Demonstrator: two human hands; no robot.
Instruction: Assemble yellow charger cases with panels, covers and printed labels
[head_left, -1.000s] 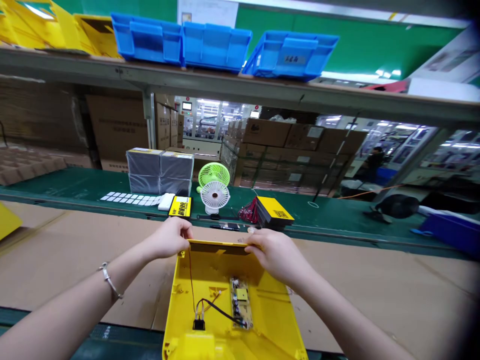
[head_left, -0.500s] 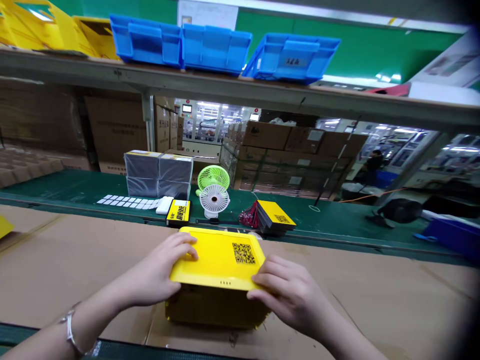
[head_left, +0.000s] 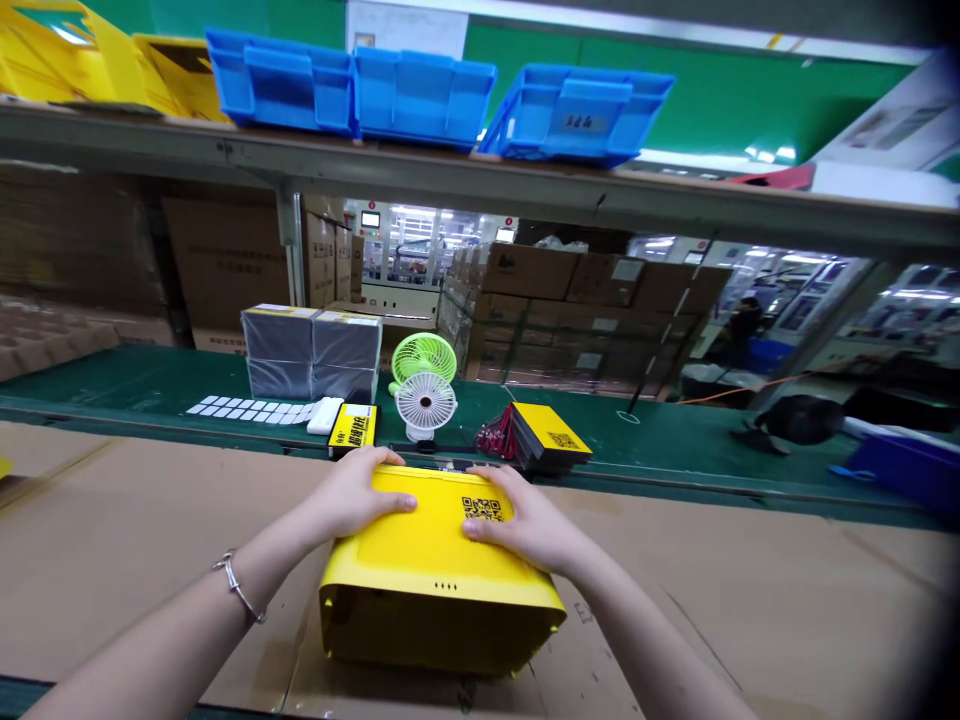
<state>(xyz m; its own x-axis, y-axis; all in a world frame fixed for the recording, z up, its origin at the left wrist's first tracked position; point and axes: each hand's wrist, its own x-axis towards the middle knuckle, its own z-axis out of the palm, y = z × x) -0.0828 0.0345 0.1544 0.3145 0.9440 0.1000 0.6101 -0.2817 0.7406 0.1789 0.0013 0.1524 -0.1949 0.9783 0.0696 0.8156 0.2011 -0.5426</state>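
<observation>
A yellow plastic box (head_left: 420,555) with a printed QR code and a row of small slots rests on the cardboard-covered bench before me. Its dark, hollow-looking side faces me, with small pegs at the corners. My left hand (head_left: 365,495) grips the box's far left edge, thumb flat on the top face and fingers curled over the back. On the far right edge my right hand (head_left: 517,520) holds it likewise, its thumb beside the QR code. The fingertips behind the far edge are partly hidden.
Behind the box stand a white fan (head_left: 425,403), a green fan (head_left: 424,358), a black-and-yellow package (head_left: 352,427) and a stack of yellow-topped panels (head_left: 551,432). Wrapped grey blocks (head_left: 311,352) are farther left. Blue bins (head_left: 424,95) line the shelf above.
Both hands have shifted from the sides of the yellow top to its far edge. The top's near edge now sits lower and closer to me, and its far rim is less visible.
</observation>
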